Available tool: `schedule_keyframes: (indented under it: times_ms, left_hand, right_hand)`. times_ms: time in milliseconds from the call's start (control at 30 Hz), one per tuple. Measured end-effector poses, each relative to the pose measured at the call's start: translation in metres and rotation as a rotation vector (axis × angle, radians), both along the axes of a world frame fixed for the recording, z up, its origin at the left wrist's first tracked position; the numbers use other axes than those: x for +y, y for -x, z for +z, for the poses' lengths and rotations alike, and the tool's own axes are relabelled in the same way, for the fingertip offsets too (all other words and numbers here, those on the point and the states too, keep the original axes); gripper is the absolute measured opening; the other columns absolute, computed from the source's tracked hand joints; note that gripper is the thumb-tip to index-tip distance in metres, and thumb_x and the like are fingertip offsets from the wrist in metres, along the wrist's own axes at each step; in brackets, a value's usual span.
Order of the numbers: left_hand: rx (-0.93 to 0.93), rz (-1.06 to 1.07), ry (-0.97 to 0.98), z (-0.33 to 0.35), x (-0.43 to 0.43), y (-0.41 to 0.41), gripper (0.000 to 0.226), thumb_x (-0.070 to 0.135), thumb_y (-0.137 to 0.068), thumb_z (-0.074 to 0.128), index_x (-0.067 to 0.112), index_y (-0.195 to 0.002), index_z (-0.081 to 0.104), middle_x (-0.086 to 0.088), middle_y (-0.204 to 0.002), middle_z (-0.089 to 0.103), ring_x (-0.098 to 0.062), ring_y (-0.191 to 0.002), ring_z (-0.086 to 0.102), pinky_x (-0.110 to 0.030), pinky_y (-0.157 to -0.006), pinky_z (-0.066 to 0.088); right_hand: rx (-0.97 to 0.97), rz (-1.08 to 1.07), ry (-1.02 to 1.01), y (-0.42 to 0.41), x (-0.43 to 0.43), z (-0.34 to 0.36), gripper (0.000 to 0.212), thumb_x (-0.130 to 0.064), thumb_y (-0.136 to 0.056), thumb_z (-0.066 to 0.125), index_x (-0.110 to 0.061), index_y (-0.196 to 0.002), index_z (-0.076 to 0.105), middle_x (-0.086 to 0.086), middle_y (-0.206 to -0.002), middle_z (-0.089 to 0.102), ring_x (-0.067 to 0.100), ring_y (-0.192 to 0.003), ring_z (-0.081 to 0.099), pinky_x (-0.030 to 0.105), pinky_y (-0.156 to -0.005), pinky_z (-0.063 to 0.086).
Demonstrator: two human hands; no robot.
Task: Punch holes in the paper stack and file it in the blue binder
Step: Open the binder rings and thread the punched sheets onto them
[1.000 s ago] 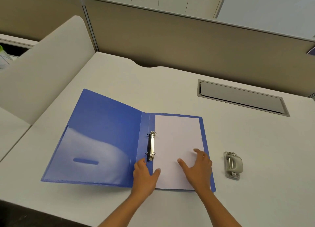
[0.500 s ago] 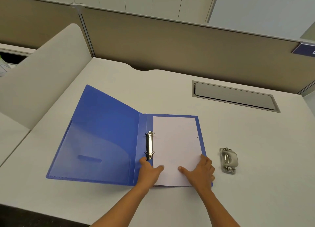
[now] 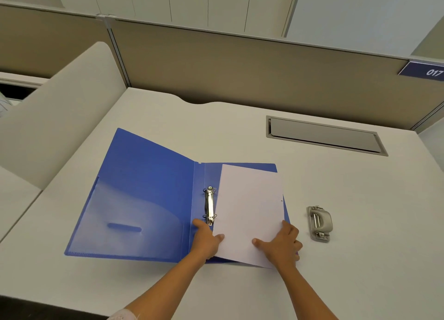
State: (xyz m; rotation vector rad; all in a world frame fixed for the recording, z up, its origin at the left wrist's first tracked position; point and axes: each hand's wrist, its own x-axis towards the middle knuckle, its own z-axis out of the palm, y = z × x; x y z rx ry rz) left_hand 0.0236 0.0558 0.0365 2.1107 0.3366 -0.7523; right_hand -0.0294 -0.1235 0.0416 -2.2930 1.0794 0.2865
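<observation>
The blue binder (image 3: pixel 144 199) lies open on the desk, its metal ring clip (image 3: pixel 210 209) on the spine. A white paper stack (image 3: pixel 249 211) rests on the binder's right half, turned slightly clockwise so its right edge hangs past the cover. A small hole shows near that right edge. My left hand (image 3: pixel 206 241) grips the stack's lower left corner, thumb on top. My right hand (image 3: pixel 281 244) grips the lower right corner, thumb on the sheet and fingers curled around the edge. A grey hole punch (image 3: pixel 319 223) sits on the desk to the right of the binder.
A recessed grey cable hatch (image 3: pixel 324 134) lies at the back right of the white desk (image 3: pixel 240 132). Beige partition walls (image 3: pixel 240 67) close the back, and a white curved divider (image 3: pixel 60 108) rises on the left. A blue sign reads 017 (image 3: pixel 430 72).
The paper stack has rotated and shifted right, off square with the binder. My right hand moved from flat on the sheet to gripping its right corner; my left hand closed on the left corner.
</observation>
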Motion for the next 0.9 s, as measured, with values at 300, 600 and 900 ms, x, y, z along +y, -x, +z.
schedule_keyframes:
  times_ms: [300,600,900]
  left_hand:
    - [-0.038,-0.132,-0.026,0.005,0.002,-0.017,0.055,0.017,-0.092,0.06,0.008,-0.121,0.014,-0.006,-0.11,0.04,-0.013,-0.095,0.047,-0.02,-0.08,0.042]
    - [-0.128,-0.155,0.016,0.0,-0.002,-0.006,0.055,0.017,-0.09,0.063,0.016,-0.12,0.017,-0.014,-0.113,0.052,-0.009,-0.078,0.049,-0.019,-0.072,0.046]
    - [-0.36,-0.299,-0.015,0.063,-0.01,-0.031,0.058,0.061,-0.084,0.055,0.023,-0.127,0.046,0.003,-0.129,0.049,-0.013,-0.109,0.051,-0.025,-0.084,0.041]
  right_hand:
    - [-0.033,-0.015,-0.091,-0.003,-0.017,0.007,0.104,-0.025,-0.06,0.087,-0.009,-0.14,0.022,0.01,-0.138,0.027,0.033,-0.119,0.044,0.041,-0.097,0.041]
    - [-0.277,-0.137,-0.503,-0.004,-0.045,0.006,0.04,-0.018,-0.085,0.067,-0.014,-0.123,0.057,0.007,-0.119,0.065,0.025,-0.102,0.062,0.039,-0.091,0.05]
    - [-0.666,-0.048,-0.301,-0.019,-0.045,0.053,0.018,-0.02,-0.094,0.056,-0.032,-0.104,0.064,-0.026,-0.087,0.064,0.004,-0.084,0.062,0.013,-0.064,0.042]
